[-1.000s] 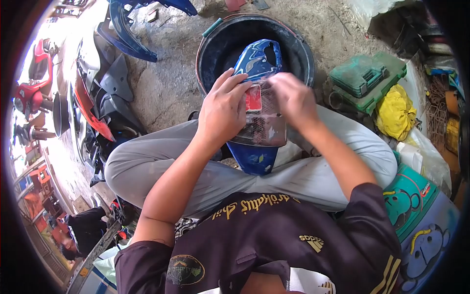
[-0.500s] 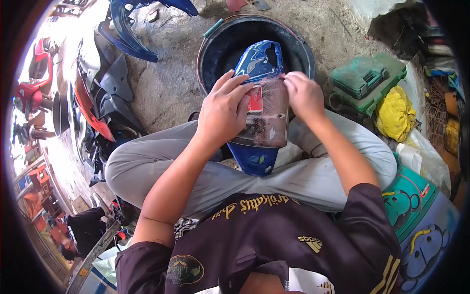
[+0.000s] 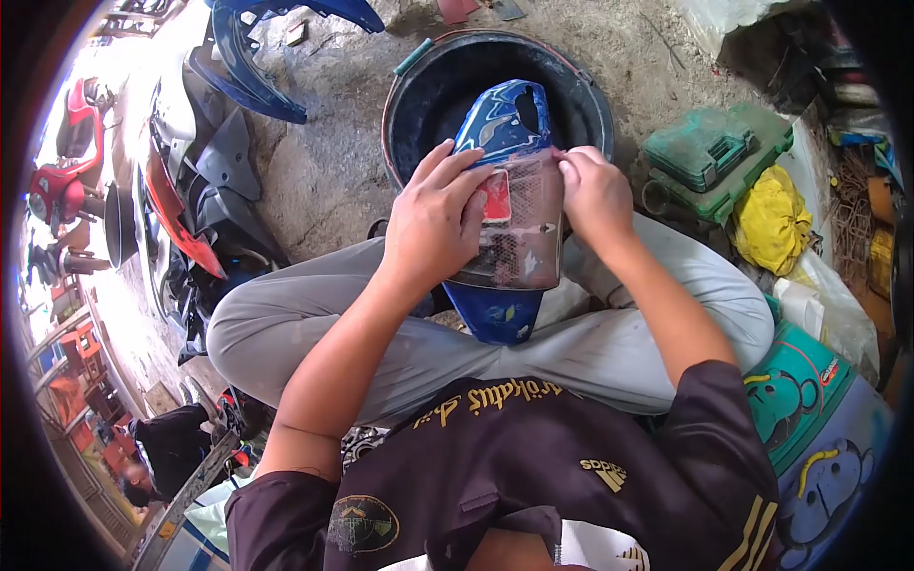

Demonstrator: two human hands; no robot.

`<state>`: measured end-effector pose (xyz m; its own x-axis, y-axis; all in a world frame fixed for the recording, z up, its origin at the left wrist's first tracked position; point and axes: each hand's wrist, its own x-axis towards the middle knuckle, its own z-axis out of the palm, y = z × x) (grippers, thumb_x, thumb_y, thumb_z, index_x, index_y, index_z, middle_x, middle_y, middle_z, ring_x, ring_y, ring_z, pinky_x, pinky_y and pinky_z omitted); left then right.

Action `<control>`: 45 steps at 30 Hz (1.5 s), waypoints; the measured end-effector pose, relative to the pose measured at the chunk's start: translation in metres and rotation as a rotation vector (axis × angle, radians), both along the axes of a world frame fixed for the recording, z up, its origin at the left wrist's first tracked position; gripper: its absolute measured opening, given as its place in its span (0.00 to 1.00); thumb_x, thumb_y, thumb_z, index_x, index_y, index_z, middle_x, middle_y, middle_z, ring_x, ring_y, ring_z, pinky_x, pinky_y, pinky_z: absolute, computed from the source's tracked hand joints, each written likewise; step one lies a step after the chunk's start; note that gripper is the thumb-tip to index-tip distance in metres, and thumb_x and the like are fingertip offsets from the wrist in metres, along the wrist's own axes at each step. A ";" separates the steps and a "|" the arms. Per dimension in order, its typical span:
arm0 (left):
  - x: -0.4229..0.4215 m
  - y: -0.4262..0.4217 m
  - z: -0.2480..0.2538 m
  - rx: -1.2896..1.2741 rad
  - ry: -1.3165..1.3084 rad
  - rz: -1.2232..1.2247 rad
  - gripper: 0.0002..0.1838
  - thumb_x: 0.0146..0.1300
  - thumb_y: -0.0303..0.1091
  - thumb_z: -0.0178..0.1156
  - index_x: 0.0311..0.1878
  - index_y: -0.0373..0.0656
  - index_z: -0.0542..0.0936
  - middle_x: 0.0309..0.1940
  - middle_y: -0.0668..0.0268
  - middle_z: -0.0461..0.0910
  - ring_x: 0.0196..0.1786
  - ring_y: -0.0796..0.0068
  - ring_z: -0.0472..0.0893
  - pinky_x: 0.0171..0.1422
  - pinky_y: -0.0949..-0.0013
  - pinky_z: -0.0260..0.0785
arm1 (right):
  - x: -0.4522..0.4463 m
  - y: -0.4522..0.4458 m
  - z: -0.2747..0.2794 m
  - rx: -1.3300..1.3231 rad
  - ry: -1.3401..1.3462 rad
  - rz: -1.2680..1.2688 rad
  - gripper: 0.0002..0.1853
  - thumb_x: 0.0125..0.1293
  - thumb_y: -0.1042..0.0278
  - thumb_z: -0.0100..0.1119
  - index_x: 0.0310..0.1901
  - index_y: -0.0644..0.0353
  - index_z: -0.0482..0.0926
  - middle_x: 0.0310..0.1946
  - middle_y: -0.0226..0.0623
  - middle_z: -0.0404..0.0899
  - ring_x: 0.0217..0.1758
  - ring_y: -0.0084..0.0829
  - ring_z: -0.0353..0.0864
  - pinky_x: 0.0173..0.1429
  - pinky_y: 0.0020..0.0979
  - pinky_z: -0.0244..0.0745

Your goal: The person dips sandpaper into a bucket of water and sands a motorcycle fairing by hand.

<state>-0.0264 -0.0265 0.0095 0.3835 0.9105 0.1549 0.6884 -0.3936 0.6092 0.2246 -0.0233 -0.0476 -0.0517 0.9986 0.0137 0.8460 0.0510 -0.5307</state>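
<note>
A blue panel (image 3: 497,122) with white swirl marks and an irregular hole near its top lies over my lap, its upper end above a black bucket (image 3: 409,119). Its middle section is brown and mesh-patterned, with a red rectangle (image 3: 496,197) on it. My left hand (image 3: 433,214) rests on the panel's left edge, fingers stretched over the surface beside the red rectangle. My right hand (image 3: 595,190) is at the right edge, fingers bent and pressed together near a small pinkish bit; what they pinch is too small to make out.
Blue curved parts (image 3: 249,76) lie at the upper left, beside dark and orange panels (image 3: 181,224). On the right are a green case (image 3: 700,147), a yellow bag (image 3: 773,224) and a teal box (image 3: 800,390). Another person (image 3: 167,447) is at the lower left.
My right hand has moved from over the panel's upper middle to its right edge, and its motion blur has gone. My left hand stays in place.
</note>
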 end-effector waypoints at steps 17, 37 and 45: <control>0.001 0.001 -0.001 -0.003 -0.014 0.021 0.19 0.66 0.28 0.74 0.60 0.39 0.91 0.67 0.54 0.88 0.78 0.42 0.81 0.82 0.48 0.74 | -0.008 0.009 0.019 -0.073 -0.003 -0.022 0.10 0.79 0.70 0.62 0.50 0.63 0.91 0.51 0.49 0.91 0.51 0.55 0.91 0.56 0.50 0.86; 0.002 -0.002 -0.002 0.019 0.028 0.016 0.20 0.66 0.32 0.75 0.60 0.39 0.91 0.68 0.53 0.88 0.77 0.41 0.81 0.81 0.48 0.74 | -0.019 -0.010 0.023 0.095 0.078 0.118 0.12 0.80 0.67 0.58 0.46 0.62 0.91 0.48 0.49 0.91 0.48 0.55 0.92 0.54 0.54 0.86; 0.002 -0.002 -0.002 0.013 0.038 0.017 0.20 0.66 0.33 0.75 0.61 0.39 0.91 0.68 0.53 0.88 0.77 0.40 0.80 0.81 0.48 0.75 | -0.019 -0.006 0.033 0.021 0.076 0.108 0.11 0.79 0.68 0.62 0.50 0.62 0.92 0.49 0.49 0.92 0.50 0.56 0.92 0.56 0.50 0.87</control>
<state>-0.0245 -0.0287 0.0076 0.3740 0.9149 0.1521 0.7173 -0.3893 0.5779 0.2053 -0.0295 -0.0151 -0.1572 0.9866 0.0428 0.7925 0.1519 -0.5906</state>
